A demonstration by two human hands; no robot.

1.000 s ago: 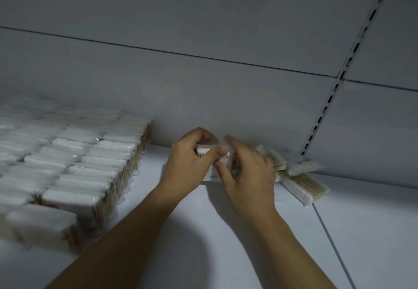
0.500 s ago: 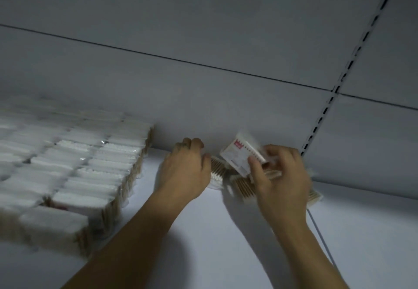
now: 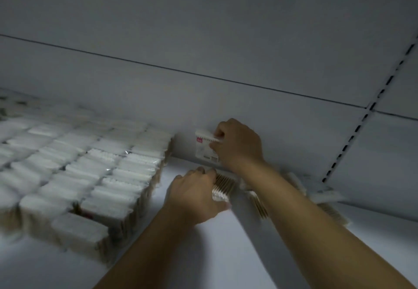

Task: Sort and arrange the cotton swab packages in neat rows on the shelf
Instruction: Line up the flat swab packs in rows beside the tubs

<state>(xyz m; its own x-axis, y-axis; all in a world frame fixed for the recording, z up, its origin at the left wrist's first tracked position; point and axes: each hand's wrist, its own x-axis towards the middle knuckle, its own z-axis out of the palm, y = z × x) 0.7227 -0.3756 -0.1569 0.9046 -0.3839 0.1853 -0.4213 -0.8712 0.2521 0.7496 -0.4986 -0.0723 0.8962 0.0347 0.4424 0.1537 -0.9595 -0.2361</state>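
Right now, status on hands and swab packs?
Left hand grips flat wooden-stick cotton swab pack. Right hand holds white red-labelled swab pack upright near grey back wall. Loose swab packs scattered to the right.

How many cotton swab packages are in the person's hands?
2. The upright package is in the right hand against the back wall; the flat package lies on the shelf, gripped by the left hand. Loose packages behind the right forearm are partly hidden.

Your left hand (image 3: 194, 194) covered half the lying package (image 3: 224, 184); your right forearm (image 3: 294, 209) hid most loose packages (image 3: 331, 211); print on the held package (image 3: 203, 150) was too blurred to read.
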